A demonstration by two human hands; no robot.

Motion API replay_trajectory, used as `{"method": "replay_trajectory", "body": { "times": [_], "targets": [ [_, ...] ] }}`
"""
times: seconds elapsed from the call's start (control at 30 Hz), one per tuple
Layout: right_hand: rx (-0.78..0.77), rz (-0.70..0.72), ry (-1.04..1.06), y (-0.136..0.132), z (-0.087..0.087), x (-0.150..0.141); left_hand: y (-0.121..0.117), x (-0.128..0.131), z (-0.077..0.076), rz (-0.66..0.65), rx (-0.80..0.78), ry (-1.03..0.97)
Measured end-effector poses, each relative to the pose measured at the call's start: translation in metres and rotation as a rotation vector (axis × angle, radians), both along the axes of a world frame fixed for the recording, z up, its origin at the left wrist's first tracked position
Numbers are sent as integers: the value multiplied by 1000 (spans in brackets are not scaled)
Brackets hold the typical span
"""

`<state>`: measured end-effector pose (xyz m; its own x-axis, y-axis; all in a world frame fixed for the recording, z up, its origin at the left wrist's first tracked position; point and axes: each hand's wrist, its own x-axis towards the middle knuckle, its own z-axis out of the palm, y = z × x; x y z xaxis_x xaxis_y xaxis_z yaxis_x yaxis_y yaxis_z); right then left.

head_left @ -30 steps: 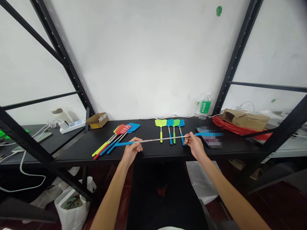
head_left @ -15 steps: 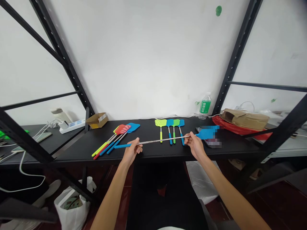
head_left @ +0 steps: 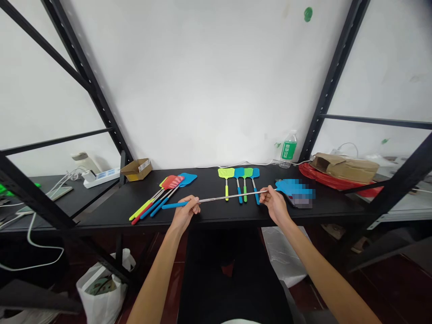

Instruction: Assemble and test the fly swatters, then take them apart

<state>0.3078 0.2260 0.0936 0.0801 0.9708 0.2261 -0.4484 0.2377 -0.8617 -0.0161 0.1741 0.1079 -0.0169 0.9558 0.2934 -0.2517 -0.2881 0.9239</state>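
A blue fly swatter (head_left: 229,196) with a long thin metal rod is stretched sideways above the black shelf (head_left: 209,211). My left hand (head_left: 185,212) is closed on it near its blue handle. Close to the blue head, my right hand (head_left: 275,204) pinches the rod. The head lies over a blurred patch at the right. Behind the rod lie a few short swatters (head_left: 239,177), yellow, blue and green. To the left, a bunch of extended swatters (head_left: 162,195) lies at a slant.
A small cardboard box (head_left: 137,169) and a power strip (head_left: 101,176) stand at the back left. A water bottle (head_left: 288,150) is at the back right, beside a red tray holding a brown paper package (head_left: 344,168). Black frame posts cross both sides.
The blue head has turned about the rod, edge-on, then flat, then tilted again. Both hands have stayed in nearly the same place on the rod.
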Motion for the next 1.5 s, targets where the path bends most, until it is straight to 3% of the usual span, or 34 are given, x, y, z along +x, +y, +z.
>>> {"method": "replay_trajectory", "body": {
  "times": [0.4, 0.77, 1.07, 1.17, 1.5],
  "targets": [
    [-31, 16, 112, 4, -2, 3, 6, -9, -12, 17, -33, -142],
    [-22, 25, 116, 6, -6, 6, 0, -3, -5, -48, 30, -69],
    [-7, 20, 110, 3, -3, 3, 3, -1, -6, 41, -34, -30],
    [-6, 17, 123, 3, -3, 3, 3, -2, -6, 17, -28, -4],
    [-5, 15, 128, 4, -4, 4, 2, -7, -7, -9, -68, -98]
  ]
}}
